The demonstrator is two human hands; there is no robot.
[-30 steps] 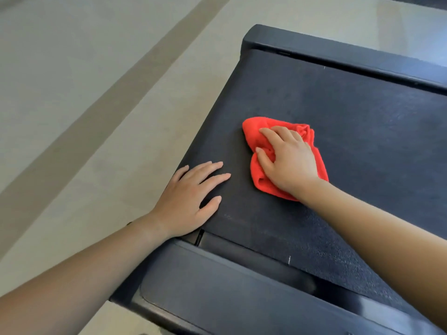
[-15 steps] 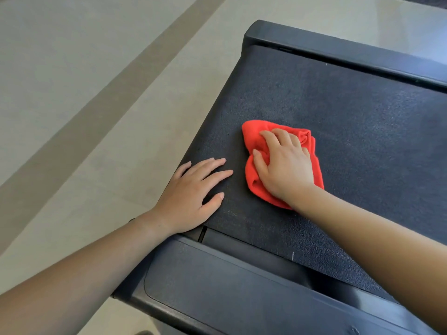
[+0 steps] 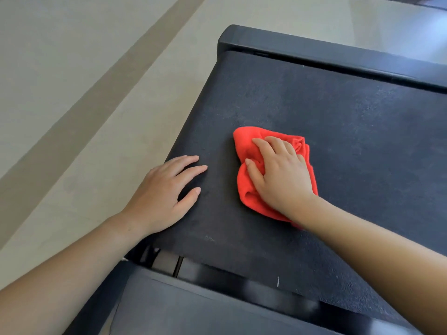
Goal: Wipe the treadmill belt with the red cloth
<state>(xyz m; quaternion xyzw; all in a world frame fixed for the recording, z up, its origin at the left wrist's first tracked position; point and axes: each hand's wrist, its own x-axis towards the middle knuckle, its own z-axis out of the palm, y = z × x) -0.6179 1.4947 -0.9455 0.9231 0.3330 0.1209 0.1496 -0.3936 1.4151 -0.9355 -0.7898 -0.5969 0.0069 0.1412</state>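
right hand (image 3: 280,180): fingers curled round bunched red cloth (image 3: 249,146), pressing it down | red cloth: on treadmill belt (image 3: 338,122), left of centre | left hand (image 3: 164,194): fingers straight, spread, palm flat on belt's left edge, near cloth, not touching it | floor (image 3: 72,93): beige, left of treadmill
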